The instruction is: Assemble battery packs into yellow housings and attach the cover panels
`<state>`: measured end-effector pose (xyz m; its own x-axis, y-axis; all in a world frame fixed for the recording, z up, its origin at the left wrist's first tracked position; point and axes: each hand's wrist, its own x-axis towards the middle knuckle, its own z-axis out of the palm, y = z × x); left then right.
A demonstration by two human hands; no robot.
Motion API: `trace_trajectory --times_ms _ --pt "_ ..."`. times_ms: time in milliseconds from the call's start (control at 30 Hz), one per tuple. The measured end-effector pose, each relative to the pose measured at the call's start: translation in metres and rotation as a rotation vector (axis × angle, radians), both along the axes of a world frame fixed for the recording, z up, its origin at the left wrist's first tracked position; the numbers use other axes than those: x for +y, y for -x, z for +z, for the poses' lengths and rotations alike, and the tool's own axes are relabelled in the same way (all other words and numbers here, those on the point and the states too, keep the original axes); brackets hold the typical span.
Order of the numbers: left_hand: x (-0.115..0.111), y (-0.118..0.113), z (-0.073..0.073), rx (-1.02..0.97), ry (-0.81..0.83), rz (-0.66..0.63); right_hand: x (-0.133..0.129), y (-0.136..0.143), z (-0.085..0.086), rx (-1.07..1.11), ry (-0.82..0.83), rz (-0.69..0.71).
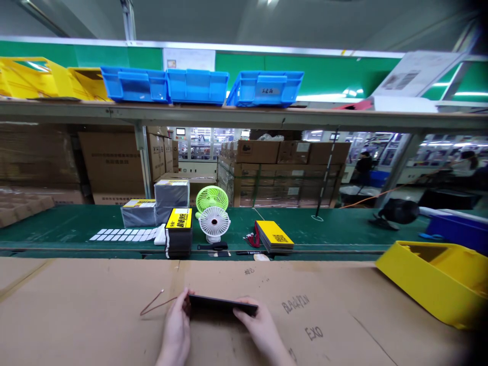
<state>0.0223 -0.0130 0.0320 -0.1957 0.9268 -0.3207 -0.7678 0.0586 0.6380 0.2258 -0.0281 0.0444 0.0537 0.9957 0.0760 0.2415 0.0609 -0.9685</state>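
Note:
A thin, flat black panel (217, 303) is held a little above the brown cardboard surface (95, 315), seen nearly edge-on. My left hand (180, 323) grips its left end, fingers closed round the edge. At the right end my right hand (256, 319) has its thumb on the near side; the other fingers are partly hidden. A thin reddish-brown wire (154, 306) with a small pale connector sticks out to the left, beside my left hand. What lies on the panel's underside cannot be seen.
Beyond the cardboard, a green bench holds a stack of black-and-yellow boxes (179, 239), a white fan (214, 223), a green fan (212, 197) and a yellow-topped stack (274, 234). A yellow bin (427, 290) stands at the right. Blue bins (265, 89) line the shelf above.

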Motion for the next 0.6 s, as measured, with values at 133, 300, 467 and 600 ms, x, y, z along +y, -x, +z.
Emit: trace_trajectory --times_ms 133,300,467,600 --pt "-0.0007 -0.0002 0.0015 -0.004 0.002 0.003 -0.0002 0.0003 -0.0005 -0.001 0.012 -0.002" --pt "-0.0007 -0.0002 0.0016 -0.010 0.002 0.002 -0.0010 0.0004 -0.0002 0.013 0.023 0.000" --pt "-0.0019 -0.0011 0.0050 -0.004 0.001 0.010 -0.0011 0.0002 0.0022 0.007 0.010 0.003" --pt "-0.0027 -0.0014 0.0067 0.001 0.005 0.013 -0.0012 0.0000 0.0041 -0.010 0.009 0.007"
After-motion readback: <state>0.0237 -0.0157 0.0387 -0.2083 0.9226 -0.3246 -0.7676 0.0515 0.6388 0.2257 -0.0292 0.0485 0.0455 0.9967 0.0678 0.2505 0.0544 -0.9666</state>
